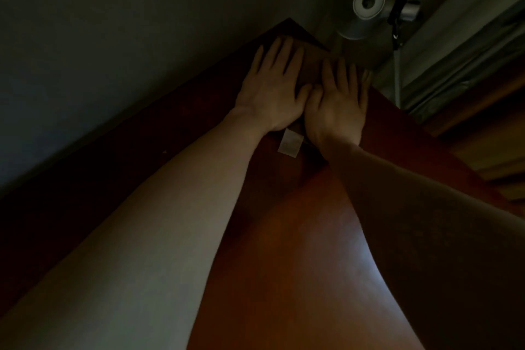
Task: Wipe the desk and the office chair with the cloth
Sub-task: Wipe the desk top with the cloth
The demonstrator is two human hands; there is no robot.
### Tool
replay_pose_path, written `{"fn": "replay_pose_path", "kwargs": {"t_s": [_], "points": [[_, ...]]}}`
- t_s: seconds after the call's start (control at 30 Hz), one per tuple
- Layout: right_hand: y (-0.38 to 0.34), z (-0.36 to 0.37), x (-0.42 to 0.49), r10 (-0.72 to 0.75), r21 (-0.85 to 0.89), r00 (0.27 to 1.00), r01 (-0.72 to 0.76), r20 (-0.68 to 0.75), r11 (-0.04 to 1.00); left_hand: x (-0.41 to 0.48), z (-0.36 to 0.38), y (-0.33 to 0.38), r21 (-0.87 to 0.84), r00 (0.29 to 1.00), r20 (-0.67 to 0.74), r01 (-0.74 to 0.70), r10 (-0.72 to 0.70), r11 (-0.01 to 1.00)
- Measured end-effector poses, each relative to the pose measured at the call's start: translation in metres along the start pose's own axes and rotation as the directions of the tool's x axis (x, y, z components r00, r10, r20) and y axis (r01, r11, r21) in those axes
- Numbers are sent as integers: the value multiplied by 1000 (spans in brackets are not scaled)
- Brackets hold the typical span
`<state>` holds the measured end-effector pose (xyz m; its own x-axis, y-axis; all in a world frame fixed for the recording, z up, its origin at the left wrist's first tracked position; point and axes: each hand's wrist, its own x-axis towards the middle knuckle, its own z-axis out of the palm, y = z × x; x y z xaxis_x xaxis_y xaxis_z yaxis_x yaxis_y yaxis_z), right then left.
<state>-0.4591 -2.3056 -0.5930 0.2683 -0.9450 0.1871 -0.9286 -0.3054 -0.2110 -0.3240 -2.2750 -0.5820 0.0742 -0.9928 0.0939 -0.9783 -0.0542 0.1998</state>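
Nearest the camera, two bare forearms are stretched forward over a glossy reddish-brown worktop [284,236], on which a pale sheen of light is reflected. Farther along, a small white label [290,145] is seen lying on the wood between the two wrists, attached to the near edge of a dark brown cloth [311,65]. The cloth is spread flat at the far corner of the worktop and is pressed down by both hands side by side, thumbs nearly touching. The left hand [272,91] is laid flat with fingers straight and slightly spread; the right hand [335,102] is laid likewise, its outer fingers reaching the worktop's right edge. Neither grip is closed round anything: both are held wide and flat. Beyond the corner, a silver lamp [366,8] is seen, with a grey wall [113,37] to the left and a pale curtain [454,51] to the right. The scene is dimly lit.
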Motion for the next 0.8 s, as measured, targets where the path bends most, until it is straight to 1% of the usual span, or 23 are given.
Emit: {"fn": "replay_pose_path", "kwargs": {"t_s": [0.23,0.33,0.47,0.53,0.63,0.8], "points": [[2,-14,-66,2,35,1000,-2,-13,999,-62,-5,20,46,1000,-10,3,-3,999],[2,-21,-97,16,53,1000,-15,-14,998,-90,-5,29,48,1000,-10,-4,5,999],[-1,-28,-142,-3,81,999,6,-34,997,-135,-6,35,43,1000,-9,6,-5,999],[-5,-32,-169,6,105,999,-2,-35,994,-163,-7,39,49,1000,-5,5,-5,999],[-15,-39,-212,10,95,999,-7,-31,995,-210,-8,42,48,1000,-21,24,-23,999],[-41,-51,-287,-45,97,999,44,8,994,-296,-17,40,58,996,-36,81,-79,995]]}}
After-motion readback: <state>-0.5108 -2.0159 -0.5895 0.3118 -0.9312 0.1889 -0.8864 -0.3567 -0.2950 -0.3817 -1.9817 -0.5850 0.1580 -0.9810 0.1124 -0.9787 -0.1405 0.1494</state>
